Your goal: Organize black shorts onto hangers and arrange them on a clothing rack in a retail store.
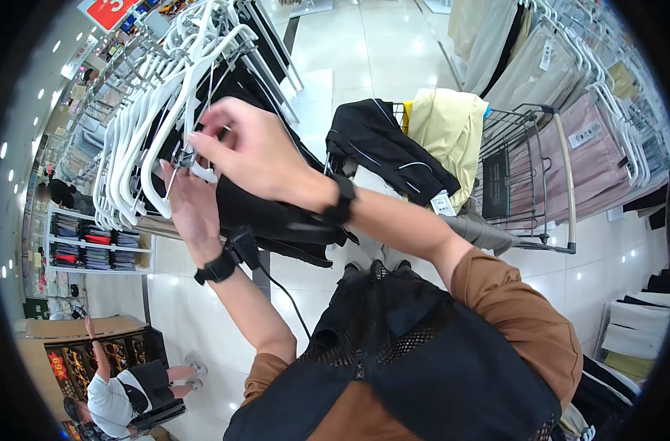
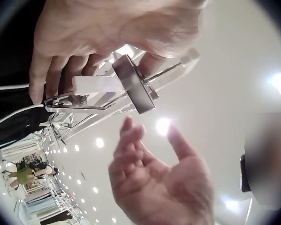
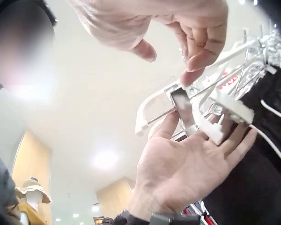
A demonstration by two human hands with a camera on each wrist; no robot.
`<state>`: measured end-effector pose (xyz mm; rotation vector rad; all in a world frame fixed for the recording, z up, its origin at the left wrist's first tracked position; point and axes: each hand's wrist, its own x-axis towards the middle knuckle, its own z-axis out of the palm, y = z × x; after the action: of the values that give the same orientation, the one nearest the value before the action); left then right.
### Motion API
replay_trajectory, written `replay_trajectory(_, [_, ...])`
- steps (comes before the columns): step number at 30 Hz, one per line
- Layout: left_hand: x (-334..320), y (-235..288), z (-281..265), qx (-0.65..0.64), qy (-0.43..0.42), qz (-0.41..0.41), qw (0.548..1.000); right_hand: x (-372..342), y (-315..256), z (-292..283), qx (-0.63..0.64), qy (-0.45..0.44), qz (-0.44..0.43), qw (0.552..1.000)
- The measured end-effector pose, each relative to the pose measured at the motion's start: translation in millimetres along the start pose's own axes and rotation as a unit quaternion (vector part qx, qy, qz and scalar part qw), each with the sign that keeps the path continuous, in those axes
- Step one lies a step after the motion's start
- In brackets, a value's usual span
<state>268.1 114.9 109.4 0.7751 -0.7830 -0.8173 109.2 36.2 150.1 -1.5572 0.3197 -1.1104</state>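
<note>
The person's left hand [image 1: 195,204] grasps a white clip hanger [image 3: 145,112], thumb against its steel clip [image 2: 133,86] and fingers behind, close to a black drawstring garment [image 1: 258,213]. The right hand [image 1: 254,147] is released, fingers loosely bent, holding nothing; in the left wrist view it looks apart from the clip, though whether a fingertip brushes it cannot be told for certain.

The hanger is at the near end of the clothes rack [image 1: 282,53], just beside other white hangers [image 1: 125,162]. Packed this tightly, its arm or clip could hook on a neighbour and drag that along. If the thumb slipped, the sprung clip might snap onto a finger or slide along its rod. The garment's white cord [image 3: 274,150], hanging just beside the fingers, could tangle in the clips, and the black cable [image 1: 285,292] running from the left wrist might snag on a hanger end.

The hanger's long axis follows its steel rod: in the right wrist view it slopes from the white end at lower left to upper right, into the other hangers. Which way its hook points cannot be made out.

Farther out, right of the rack, stands a shopping cart [image 1: 566,169], black track pants [image 1: 379,143] and a pale yellow garment [image 1: 449,121] lying over its near-left edge.
</note>
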Motion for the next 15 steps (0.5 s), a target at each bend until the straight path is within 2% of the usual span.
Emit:
replay_trajectory(2, [8.9, -3.6, -4.0, -0.039, -0.038, -0.025, 0.998, 32.1, 16.7, 17.2, -0.035, 0.028, 0.012, 0.999])
replay_trajectory(4, [7.4, -9.5, 5.2, 0.015, 0.025, 0.016, 0.999, 49.9, 22.6, 26.2, -0.033, 0.042, 0.014, 0.998])
replay_trajectory(6, [7.4, -9.6, 9.9, 0.013, 0.003, 0.026, 1.000, 57.0, 20.2, 25.7, -0.035, 0.051, 0.017, 0.998])
replay_trajectory(7, [5.6, -10.7, 12.6, 0.009, -0.019, 0.032, 0.999, 58.5, 14.6, 23.9, 0.000, 0.024, 0.043, 0.999])
replay_trajectory(9, [6.0, -12.2, 12.4, 0.026, -0.005, 0.023, 0.999, 60.4, 8.1, 21.4, 0.072, -0.007, 0.082, 0.994])
replay_trajectory(10, [7.3, -13.9, 7.7, 0.013, -0.007, 0.011, 1.000, 59.3, 6.5, 22.5, 0.073, -0.009, 0.083, 0.994])
replay_trajectory(12, [12.2, -20.1, -3.1, 0.011, -0.003, 0.027, 1.000, 59.8, 1.6, 25.3, 0.085, 0.065, 0.020, 0.994])
replay_trajectory(14, [14.7, -24.1, -9.3, 0.008, -0.001, 0.041, 0.999, 65.8, -4.7, 24.9, 0.105, 0.049, 0.028, 0.993])
replay_trajectory(15, [13.4, -21.6, -4.2, 0.048, 0.007, 0.041, 0.998, 67.8, -7.3, 24.1, 0.098, 0.062, 0.018, 0.993])
